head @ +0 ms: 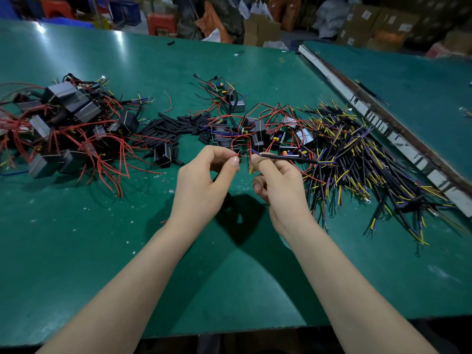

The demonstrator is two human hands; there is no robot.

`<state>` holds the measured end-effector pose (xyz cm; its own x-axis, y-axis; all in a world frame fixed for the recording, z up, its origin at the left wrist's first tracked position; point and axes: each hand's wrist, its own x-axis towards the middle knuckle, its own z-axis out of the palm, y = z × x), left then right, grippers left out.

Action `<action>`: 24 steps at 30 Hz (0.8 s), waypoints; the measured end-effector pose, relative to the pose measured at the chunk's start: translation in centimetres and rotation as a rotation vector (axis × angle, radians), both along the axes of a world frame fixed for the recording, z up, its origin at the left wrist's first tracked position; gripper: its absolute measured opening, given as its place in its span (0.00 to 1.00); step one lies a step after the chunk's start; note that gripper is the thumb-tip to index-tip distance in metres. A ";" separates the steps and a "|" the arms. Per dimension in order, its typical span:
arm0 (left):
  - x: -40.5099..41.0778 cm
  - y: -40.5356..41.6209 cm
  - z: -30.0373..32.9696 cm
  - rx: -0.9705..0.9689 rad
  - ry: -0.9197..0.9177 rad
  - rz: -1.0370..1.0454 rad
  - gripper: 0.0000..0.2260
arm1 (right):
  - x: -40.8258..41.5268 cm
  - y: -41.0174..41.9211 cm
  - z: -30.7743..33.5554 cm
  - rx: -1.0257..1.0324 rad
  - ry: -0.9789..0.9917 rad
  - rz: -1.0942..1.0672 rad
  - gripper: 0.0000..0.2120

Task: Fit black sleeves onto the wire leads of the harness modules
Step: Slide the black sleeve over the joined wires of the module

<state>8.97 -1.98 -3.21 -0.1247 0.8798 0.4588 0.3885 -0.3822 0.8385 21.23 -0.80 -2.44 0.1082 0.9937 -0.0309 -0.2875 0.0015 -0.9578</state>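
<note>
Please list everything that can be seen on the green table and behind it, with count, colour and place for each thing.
table: one, green, fills the view
second table: one, green, far right
module heap: many, grey-black with red wires, left
loose sleeves: many, black, centre
unfinished modules: several, black, red wires, beyond the hands
cable pile: many, black with yellow and purple ends, right
cardboard boxes: several, brown, background
stool: one, red, background
left hand: pinches a small wire end
right hand: holds one black cable
</note>
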 end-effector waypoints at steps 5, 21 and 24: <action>0.0 0.0 0.0 -0.015 -0.016 -0.010 0.03 | -0.1 0.0 0.1 0.019 0.016 0.025 0.11; -0.2 0.3 0.3 -0.050 -0.227 -0.153 0.06 | 0.1 0.0 0.0 0.042 0.048 0.111 0.12; -0.1 0.4 0.2 -0.062 -0.249 -0.161 0.06 | 0.0 -0.1 0.1 0.071 0.043 0.083 0.12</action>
